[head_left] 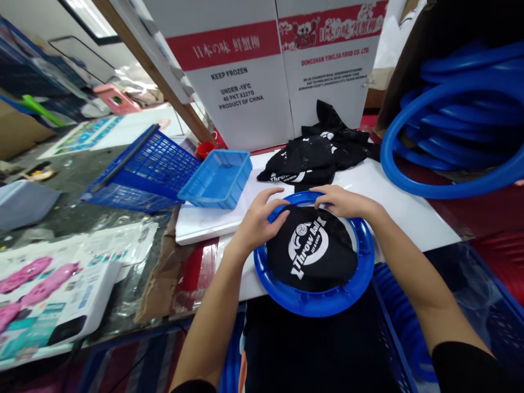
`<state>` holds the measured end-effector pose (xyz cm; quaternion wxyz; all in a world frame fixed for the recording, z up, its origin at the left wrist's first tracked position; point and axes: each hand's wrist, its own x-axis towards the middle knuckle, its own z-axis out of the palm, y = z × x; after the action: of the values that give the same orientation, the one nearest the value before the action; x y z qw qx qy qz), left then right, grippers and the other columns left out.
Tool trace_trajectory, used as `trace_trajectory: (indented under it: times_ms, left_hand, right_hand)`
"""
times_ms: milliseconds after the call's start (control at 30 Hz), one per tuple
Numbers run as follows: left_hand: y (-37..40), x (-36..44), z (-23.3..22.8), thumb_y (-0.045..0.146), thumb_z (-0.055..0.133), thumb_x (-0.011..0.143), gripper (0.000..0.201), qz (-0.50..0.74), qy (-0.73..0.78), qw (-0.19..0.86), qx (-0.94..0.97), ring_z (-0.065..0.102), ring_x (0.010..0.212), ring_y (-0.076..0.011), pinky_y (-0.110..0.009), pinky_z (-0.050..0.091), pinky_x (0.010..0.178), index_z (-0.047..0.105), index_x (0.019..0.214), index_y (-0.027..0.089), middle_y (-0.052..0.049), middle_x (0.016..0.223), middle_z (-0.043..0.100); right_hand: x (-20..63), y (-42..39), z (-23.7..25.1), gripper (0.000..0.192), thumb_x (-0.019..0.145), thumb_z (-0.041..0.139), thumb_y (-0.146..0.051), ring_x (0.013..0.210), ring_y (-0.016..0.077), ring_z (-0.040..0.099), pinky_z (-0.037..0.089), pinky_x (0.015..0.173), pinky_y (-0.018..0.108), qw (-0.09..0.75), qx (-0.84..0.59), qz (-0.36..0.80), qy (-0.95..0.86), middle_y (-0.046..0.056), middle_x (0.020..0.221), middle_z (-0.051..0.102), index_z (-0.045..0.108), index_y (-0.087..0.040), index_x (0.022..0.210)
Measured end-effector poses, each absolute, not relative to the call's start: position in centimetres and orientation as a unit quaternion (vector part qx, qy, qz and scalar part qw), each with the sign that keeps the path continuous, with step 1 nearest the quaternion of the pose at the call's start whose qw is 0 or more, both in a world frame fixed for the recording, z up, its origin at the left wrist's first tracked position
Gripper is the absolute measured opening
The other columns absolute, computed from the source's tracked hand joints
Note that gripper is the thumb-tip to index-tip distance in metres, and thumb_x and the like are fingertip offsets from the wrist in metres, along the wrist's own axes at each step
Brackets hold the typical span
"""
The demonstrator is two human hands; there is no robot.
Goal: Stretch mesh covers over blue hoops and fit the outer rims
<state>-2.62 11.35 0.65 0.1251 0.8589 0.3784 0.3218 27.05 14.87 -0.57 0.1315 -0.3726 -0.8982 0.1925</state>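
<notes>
I judged the net could slip off the ring, since my left hand and right hand only pinched its far edge.

Blue ring carries black mesh printed white; blue baskets sit nearby.

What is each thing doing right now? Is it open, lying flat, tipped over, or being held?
Round blue plastic hoop: flat on the white board, both hands on it.
Black mesh net: laid over the hoop.
Left hand: gripping the rim.
Right hand: pressing the net's edge.
Small blue plastic tray: upright.
Blue lattice basket: tipped over.
</notes>
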Motion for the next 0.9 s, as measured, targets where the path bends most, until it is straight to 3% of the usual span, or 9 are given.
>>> trace_trajectory:
  times_ms: [100, 200, 300, 400, 467, 533, 633, 733, 900]
  left_hand:
    - [11.4, -2.1, -0.2, 0.031, 0.069, 0.098, 0.015, 0.248, 0.350, 0.151, 0.891, 0.042, 0.154, -0.0350, -0.062, 0.036, 0.126, 0.074, 0.110, 0.023, -0.014, 0.160, 0.050]
    - [11.5, -1.5, -1.3, 0.035, 0.077, 0.094, 0.028, 0.155, 0.342, 0.174, 0.911, 0.027, 0.161, -0.0410, -0.071, 0.027, 0.127, 0.076, 0.119, 0.026, -0.012, 0.170, 0.039]
    - [11.5, -1.5, -1.7, 0.041, 0.074, 0.095, 0.031, 0.124, 0.359, 0.165, 0.910, 0.047, 0.150, -0.0398, -0.063, 0.041, 0.122, 0.076, 0.121, 0.024, -0.015, 0.163, 0.048]
    - [11.6, -2.0, -1.3, 0.051, 0.068, 0.098, 0.033, 0.135, 0.426, 0.102, 0.889, 0.067, 0.121, -0.0375, -0.056, 0.056, 0.105, 0.081, 0.097, 0.021, -0.015, 0.142, 0.064]
    - [11.7, -2.5, -1.1, 0.055, 0.063, 0.100, 0.042, 0.140, 0.473, 0.062, 0.868, 0.071, 0.106, -0.0358, -0.054, 0.058, 0.096, 0.079, 0.084, 0.019, -0.016, 0.128, 0.068]
    - [11.9, -2.8, -1.2, 0.054, 0.064, 0.099, 0.042, 0.145, 0.487, 0.044, 0.860, 0.070, 0.104, -0.0357, -0.054, 0.058, 0.094, 0.078, 0.082, 0.018, -0.017, 0.124, 0.066]
    - [12.2, -2.8, -2.0, 0.049, 0.073, 0.095, 0.030, 0.163, 0.448, 0.054, 0.877, 0.060, 0.129, -0.0400, -0.058, 0.050, 0.110, 0.077, 0.100, 0.019, -0.018, 0.145, 0.058]
    - [12.3, -2.4, -2.8, 0.046, 0.077, 0.094, 0.040, 0.152, 0.397, 0.092, 0.901, 0.041, 0.150, -0.0403, -0.063, 0.035, 0.123, 0.071, 0.126, 0.024, -0.016, 0.166, 0.040]
    - [11.6, -2.1, -2.1, 0.053, 0.074, 0.094, 0.052, 0.066, 0.390, 0.112, 0.912, 0.039, 0.147, -0.0431, -0.065, 0.038, 0.117, 0.066, 0.142, 0.034, -0.014, 0.159, 0.046]
  right_hand:
    - [25.9, 14.5, -0.3, 0.027, 0.096, 0.055, -0.012, 0.131, 0.0276, 0.064, 0.053, 0.112, 0.050, 0.206, -0.323, 0.211, -0.899, 0.010, 0.145, 0.065, 0.078, -0.024, 0.105]
    - [26.7, 14.0, 0.7, 0.020, 0.100, 0.059, -0.024, 0.132, 0.0291, 0.062, 0.051, 0.114, 0.052, 0.242, -0.340, 0.187, -0.889, 0.012, 0.141, 0.067, 0.079, -0.024, 0.104]
    - [28.6, 13.7, 1.9, 0.015, 0.097, 0.066, -0.030, 0.139, 0.0328, 0.057, 0.046, 0.119, 0.057, 0.231, -0.375, 0.178, -0.880, 0.013, 0.145, 0.064, 0.080, -0.023, 0.097]
    - [29.6, 13.6, 2.4, 0.013, 0.094, 0.074, -0.035, 0.151, 0.0358, 0.045, 0.037, 0.125, 0.062, 0.190, -0.382, 0.225, -0.876, 0.009, 0.156, 0.056, 0.082, -0.026, 0.098]
    - [29.3, 13.6, 2.3, 0.015, 0.092, 0.079, -0.038, 0.158, 0.0357, 0.035, 0.031, 0.128, 0.063, 0.146, -0.365, 0.268, -0.880, 0.004, 0.163, 0.051, 0.083, -0.032, 0.105]
    - [28.4, 13.5, 1.8, 0.021, 0.090, 0.082, -0.038, 0.162, 0.0357, 0.028, 0.028, 0.130, 0.063, 0.112, -0.354, 0.291, -0.882, 0.002, 0.166, 0.048, 0.082, -0.035, 0.111]
    - [26.6, 13.3, 0.6, 0.022, 0.091, 0.081, -0.033, 0.162, 0.0382, 0.028, 0.029, 0.129, 0.065, 0.100, -0.376, 0.259, -0.884, 0.007, 0.166, 0.047, 0.082, -0.031, 0.113]
    - [25.2, 13.1, -0.6, 0.018, 0.094, 0.076, -0.026, 0.158, 0.0395, 0.034, 0.031, 0.128, 0.065, 0.116, -0.407, 0.184, -0.887, 0.016, 0.162, 0.050, 0.080, -0.022, 0.111]
    - [24.3, 13.0, -1.6, 0.012, 0.094, 0.076, -0.028, 0.152, 0.0374, 0.042, 0.039, 0.124, 0.061, 0.143, -0.371, 0.159, -0.904, 0.018, 0.156, 0.054, 0.077, -0.018, 0.101]
